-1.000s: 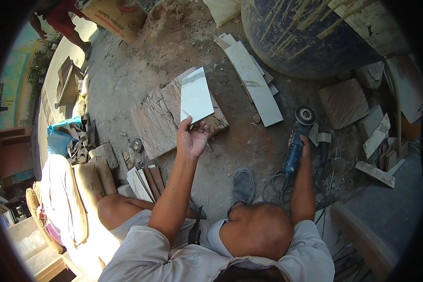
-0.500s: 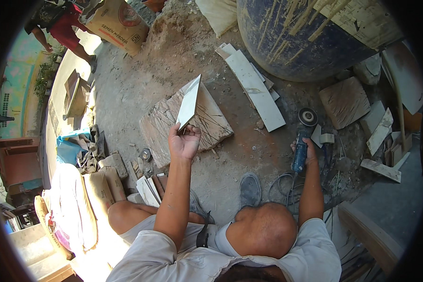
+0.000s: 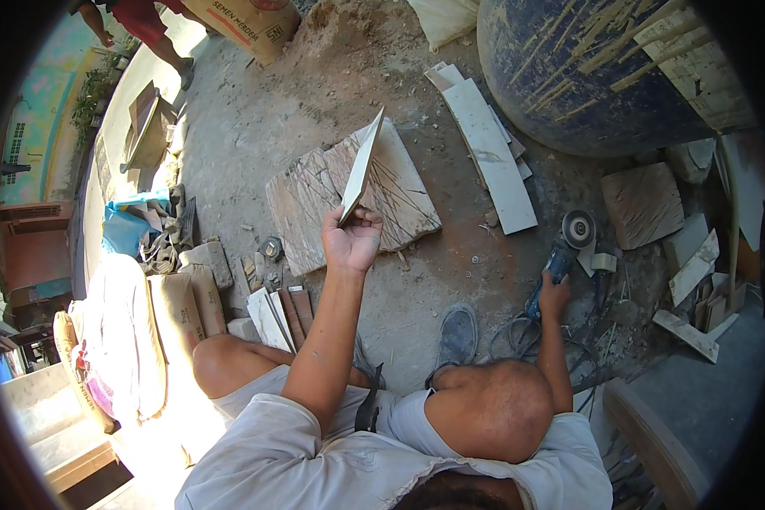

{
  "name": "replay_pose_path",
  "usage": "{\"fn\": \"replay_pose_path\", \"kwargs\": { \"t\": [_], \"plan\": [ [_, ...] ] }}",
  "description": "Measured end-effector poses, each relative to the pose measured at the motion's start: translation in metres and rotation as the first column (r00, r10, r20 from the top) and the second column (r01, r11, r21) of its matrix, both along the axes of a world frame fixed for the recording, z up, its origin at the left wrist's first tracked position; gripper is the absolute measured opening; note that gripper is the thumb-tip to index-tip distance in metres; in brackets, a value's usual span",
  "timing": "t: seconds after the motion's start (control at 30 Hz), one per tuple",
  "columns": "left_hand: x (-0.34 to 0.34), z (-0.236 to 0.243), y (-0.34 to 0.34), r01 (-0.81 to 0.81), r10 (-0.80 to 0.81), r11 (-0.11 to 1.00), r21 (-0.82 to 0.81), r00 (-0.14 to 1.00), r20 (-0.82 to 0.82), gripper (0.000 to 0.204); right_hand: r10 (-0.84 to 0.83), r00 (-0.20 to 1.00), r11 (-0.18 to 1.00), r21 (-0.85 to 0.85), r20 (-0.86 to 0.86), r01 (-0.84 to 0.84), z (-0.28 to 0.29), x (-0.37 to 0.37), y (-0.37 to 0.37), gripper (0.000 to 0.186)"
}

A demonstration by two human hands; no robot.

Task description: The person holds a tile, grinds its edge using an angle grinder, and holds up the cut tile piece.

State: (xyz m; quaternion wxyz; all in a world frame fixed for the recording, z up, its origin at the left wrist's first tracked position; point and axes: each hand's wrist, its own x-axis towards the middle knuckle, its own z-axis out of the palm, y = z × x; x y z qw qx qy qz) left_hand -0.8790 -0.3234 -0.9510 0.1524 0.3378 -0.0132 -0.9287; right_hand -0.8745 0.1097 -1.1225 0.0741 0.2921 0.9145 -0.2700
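Observation:
My left hand point(image 3: 352, 239) grips the lower end of a narrow white tile piece point(image 3: 364, 166), which stands tilted above a scored stone slab point(image 3: 306, 200) on the ground. Its fingers are curled, palm turned up. Off to the right, my right hand point(image 3: 555, 296) is wrapped round a blue angle grinder point(image 3: 556, 268). The grinder's round disc point(image 3: 579, 229) points away from me, close to the ground. Whether the disc spins I cannot tell.
Long white tile strips point(image 3: 493, 161) lie beyond the slab, beside a big blue mud-streaked drum point(image 3: 569, 76). A square stone point(image 3: 643, 206) and tile offcuts point(image 3: 695, 268) are at right. A tape measure point(image 3: 271, 247) lies left of the slab. A person's legs point(image 3: 157, 30) show at far left.
The tile piece has turned, so it shows a narrower face. The grinder and my right hand have shifted slightly outward, the disc tipping right. The whole view has also shifted a little.

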Motion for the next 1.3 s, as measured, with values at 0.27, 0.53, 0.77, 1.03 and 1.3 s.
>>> {"fn": "replay_pose_path", "kwargs": {
  "t": [0.27,0.53,0.77,1.03,1.3],
  "plan": [
    [0.005,-0.002,-0.001,-0.039,0.04,0.999,0.029,0.999,-0.023,0.007,0.094,0.996,0.993,0.069,0.009,-0.094,0.038,0.005,-0.027,0.093],
    [0.0,0.005,0.008,-0.008,0.008,0.999,0.031,1.0,-0.006,0.008,0.541,0.653,0.807,0.108,-0.529,-0.581,0.107,-0.02,-0.112,0.07],
    [0.002,-0.01,0.009,0.047,-0.047,0.999,0.024,0.999,0.007,0.021,0.636,0.205,0.17,-0.123,-0.744,-0.978,0.167,-0.07,-0.28,0.08],
    [0.011,-0.023,0.02,0.033,-0.032,0.999,0.002,0.997,-0.07,0.025,0.622,0.28,0.21,-0.188,-0.732,-0.959,0.147,-0.09,-0.295,0.088],
    [0.012,-0.02,0.032,0.008,-0.009,1.0,-0.012,0.998,-0.06,0.024,0.672,0.314,-0.001,-0.424,-0.671,-0.906,0.104,-0.157,-0.309,0.091]
  ]
}}
